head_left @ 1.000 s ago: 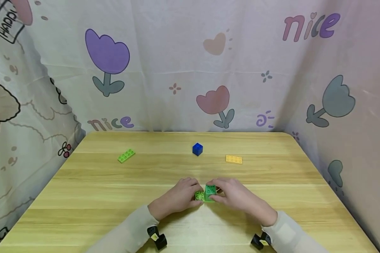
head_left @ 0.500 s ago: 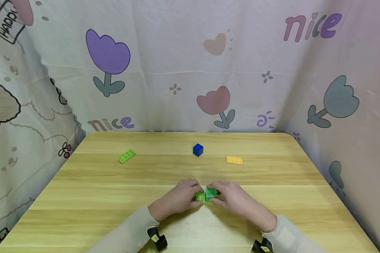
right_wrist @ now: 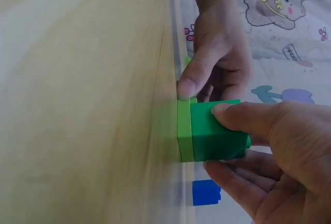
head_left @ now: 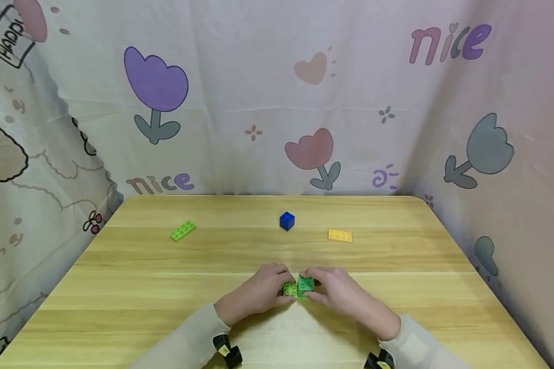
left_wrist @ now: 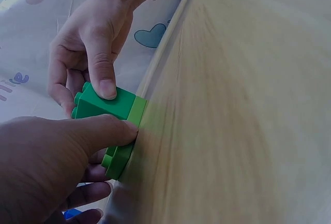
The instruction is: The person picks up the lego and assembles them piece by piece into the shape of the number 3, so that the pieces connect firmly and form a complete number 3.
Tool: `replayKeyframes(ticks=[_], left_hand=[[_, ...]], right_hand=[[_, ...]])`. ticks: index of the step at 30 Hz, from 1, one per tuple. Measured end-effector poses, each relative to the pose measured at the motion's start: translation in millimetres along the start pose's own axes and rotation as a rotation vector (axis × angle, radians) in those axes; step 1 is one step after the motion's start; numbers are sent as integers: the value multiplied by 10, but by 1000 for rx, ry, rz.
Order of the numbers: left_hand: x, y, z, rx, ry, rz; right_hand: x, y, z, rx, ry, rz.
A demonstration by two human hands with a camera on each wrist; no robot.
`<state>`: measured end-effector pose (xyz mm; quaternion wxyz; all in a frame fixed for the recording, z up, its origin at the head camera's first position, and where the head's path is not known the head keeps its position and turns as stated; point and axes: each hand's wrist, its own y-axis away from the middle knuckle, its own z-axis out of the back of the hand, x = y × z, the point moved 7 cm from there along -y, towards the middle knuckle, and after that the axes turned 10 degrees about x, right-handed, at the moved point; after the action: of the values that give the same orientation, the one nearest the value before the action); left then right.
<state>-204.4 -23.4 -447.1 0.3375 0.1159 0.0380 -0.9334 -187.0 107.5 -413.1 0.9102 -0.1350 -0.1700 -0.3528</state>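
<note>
A flat light-green toy brick point(head_left: 290, 289) lies on the table near its middle, and my left hand point(head_left: 264, 290) pinches its left end between thumb and fingers. On the right end of that flat brick sits a taller dark-green brick point(head_left: 305, 286), studs up. My right hand point(head_left: 340, 290) grips the dark-green brick, thumb on the near side and fingers on the far side. In the right wrist view the dark-green brick point(right_wrist: 217, 131) stands flush against the flat brick point(right_wrist: 184, 131), with no gap that I can see.
Farther back on the wooden table point(head_left: 143, 287) lie another flat light-green brick point(head_left: 183, 231) at left, a blue brick point(head_left: 287, 221) in the middle and a flat yellow brick point(head_left: 340, 235) at right. A printed curtain point(head_left: 240, 66) hangs behind the table and along its sides.
Both hands keep their hold on the two green bricks with hardly any movement. The whole head view has shifted slightly. The other bricks stay put.
</note>
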Motion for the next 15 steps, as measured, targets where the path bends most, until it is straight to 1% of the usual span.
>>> replayKeyframes(ticks=[4, 8, 11, 15], left_hand=[[4, 17, -21, 5, 16, 2], [1, 17, -47, 6, 21, -6], [5, 11, -43, 3, 32, -12], [20, -4, -20, 2, 46, -10]], right_hand=[[-9, -2, -34, 7, -32, -4], [-41, 11, -57, 18, -54, -25], [-60, 21, -50, 22, -46, -34], [-60, 13, -18, 24, -11, -20]])
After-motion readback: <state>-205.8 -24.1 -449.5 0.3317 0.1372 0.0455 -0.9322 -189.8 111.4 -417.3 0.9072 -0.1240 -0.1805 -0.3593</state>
